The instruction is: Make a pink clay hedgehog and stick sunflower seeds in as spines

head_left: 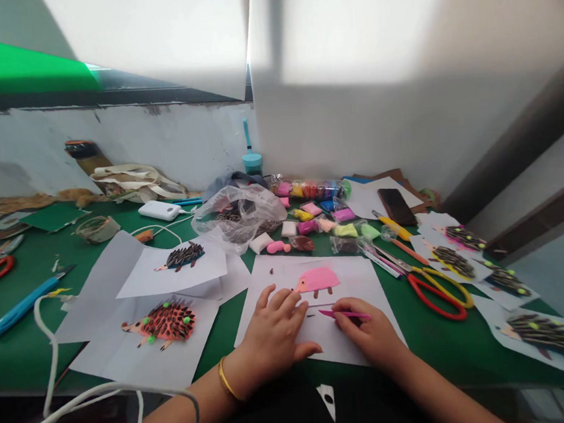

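A white sheet of paper [374, 335] lies before me on the green table, bearing a flat pink clay hedgehog [320, 278] with a paler snout and brown feet. My left hand [276, 325], a gold bangle at its wrist, rests over the sheet's left part with fingers outstretched, fingertips by the snout. Pinched in my right hand [368, 336] is a pink clay-modelling knife [344, 314], its tip pointing left just above the paper. Close to that tip sits a tiny dark sliver [311, 316]. A small dark bit [271, 272] lies near the sheet's upper left.
Finished-looking hedgehog pictures lie left [166, 324] and right [451, 262]. Red-and-yellow scissors [434, 290] flank the sheet. Behind are clay packets [346, 230], a plastic bag [242, 212] and a phone [396, 206]. A white cable [51, 353] loops over the left forearm's side.
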`<state>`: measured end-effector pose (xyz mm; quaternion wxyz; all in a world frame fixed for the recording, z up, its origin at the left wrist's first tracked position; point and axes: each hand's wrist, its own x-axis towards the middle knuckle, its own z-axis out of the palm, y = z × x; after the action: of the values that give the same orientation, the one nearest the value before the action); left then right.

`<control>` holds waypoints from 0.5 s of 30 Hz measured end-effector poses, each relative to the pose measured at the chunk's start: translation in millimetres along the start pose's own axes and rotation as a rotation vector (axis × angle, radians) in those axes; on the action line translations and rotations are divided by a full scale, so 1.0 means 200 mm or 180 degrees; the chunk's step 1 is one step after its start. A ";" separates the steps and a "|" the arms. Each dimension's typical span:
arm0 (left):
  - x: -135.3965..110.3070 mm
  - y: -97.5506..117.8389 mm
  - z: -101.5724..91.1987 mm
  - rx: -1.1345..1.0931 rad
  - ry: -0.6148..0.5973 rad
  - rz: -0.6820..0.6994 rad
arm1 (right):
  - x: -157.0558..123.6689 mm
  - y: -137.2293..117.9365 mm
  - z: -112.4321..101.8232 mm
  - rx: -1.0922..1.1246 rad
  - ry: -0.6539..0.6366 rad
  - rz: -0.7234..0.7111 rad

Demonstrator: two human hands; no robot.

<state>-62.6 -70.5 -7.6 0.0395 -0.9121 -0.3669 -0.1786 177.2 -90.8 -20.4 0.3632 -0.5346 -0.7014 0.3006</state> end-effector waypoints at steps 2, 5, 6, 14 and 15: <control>-0.01 0.00 0.00 -0.0052 -0.0088 0.0026 | 0.00 0.00 0.00 -0.0012 -0.0010 -0.0017; -0.03 0.01 0.01 -0.0136 -0.0116 0.0085 | 0.00 0.00 0.00 -0.0010 0.0007 -0.0049; -0.03 0.02 0.01 -0.0156 -0.0093 0.0097 | 0.00 0.00 0.00 -0.0013 0.0012 -0.0061; -0.05 0.06 0.03 -0.0314 0.0085 0.0150 | -0.04 -0.07 0.01 -0.0236 -0.0119 -0.0338; -0.05 0.06 0.03 -0.0329 0.0103 0.0138 | -0.04 -0.08 0.02 -0.0275 -0.0126 -0.0371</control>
<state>-58.8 -84.4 -16.4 0.0021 -0.9176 -0.3367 -0.2111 167.8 -103.2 -11.8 0.3428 -0.5019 -0.7507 0.2589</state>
